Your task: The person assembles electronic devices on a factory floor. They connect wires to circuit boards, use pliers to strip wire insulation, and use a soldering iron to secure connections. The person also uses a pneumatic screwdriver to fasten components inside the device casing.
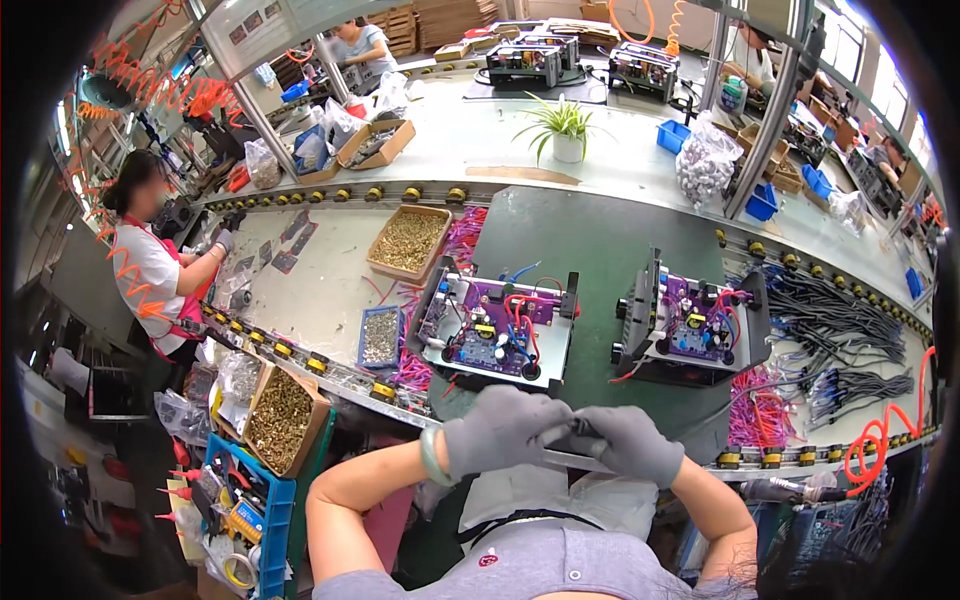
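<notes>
Both hands (505, 430) (632, 445) curl close together, contents unclear; red emblem (488, 561) marks grey shirt (545, 552).

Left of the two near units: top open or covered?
Open: nothing covers the left unit, so its purple circuit board shows from above.

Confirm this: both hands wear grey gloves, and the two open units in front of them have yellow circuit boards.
Not right: the circuit boards in the two open units are purple, not yellow, as the head view shows. The rest, grey gloves included, stands.
</notes>
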